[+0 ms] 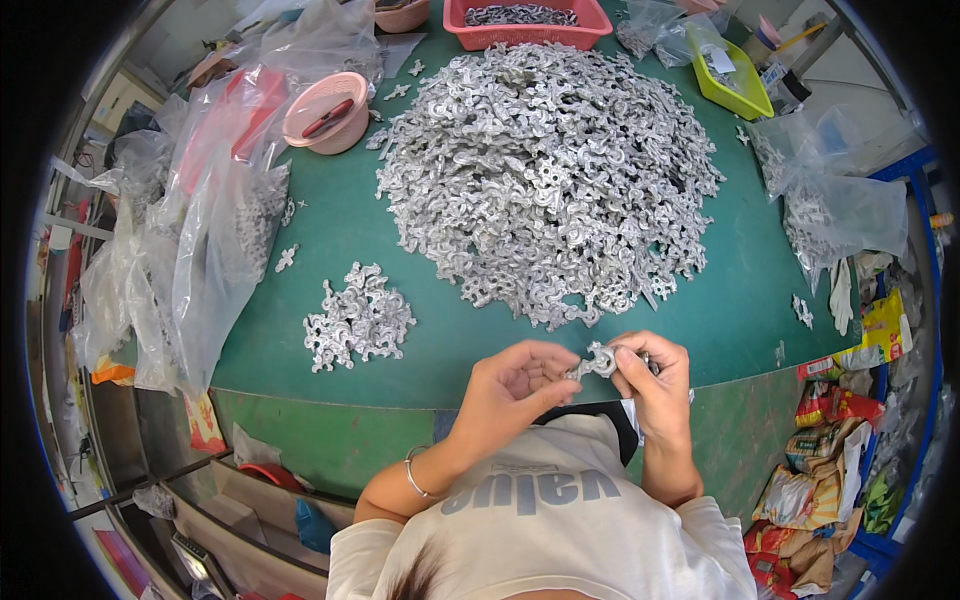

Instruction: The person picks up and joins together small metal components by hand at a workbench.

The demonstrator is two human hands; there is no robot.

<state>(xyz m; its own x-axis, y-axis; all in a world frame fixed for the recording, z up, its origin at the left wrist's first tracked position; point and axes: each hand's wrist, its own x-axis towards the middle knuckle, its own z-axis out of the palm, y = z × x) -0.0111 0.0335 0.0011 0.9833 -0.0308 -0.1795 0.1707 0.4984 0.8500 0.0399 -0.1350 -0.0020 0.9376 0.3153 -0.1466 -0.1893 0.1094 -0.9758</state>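
Note:
Both my hands meet just above the near edge of the green table [300, 330]. My left hand [515, 385] and my right hand [655, 385] pinch one small silver cross-shaped metal part [598, 360] between their fingertips. Straight ahead of them rises a big heap of the same silver metal parts [545, 170]. A smaller pile of these parts [358, 318] lies to the left of my left hand. A bracelet circles my left wrist.
Clear plastic bags [190, 240] of parts crowd the left edge, more bags [840, 210] the right. A pink bowl [325, 112] sits at the back left, a red basket [525, 22] at the back, a yellow-green tray [735, 75] at the back right. Packets litter the floor [830, 470].

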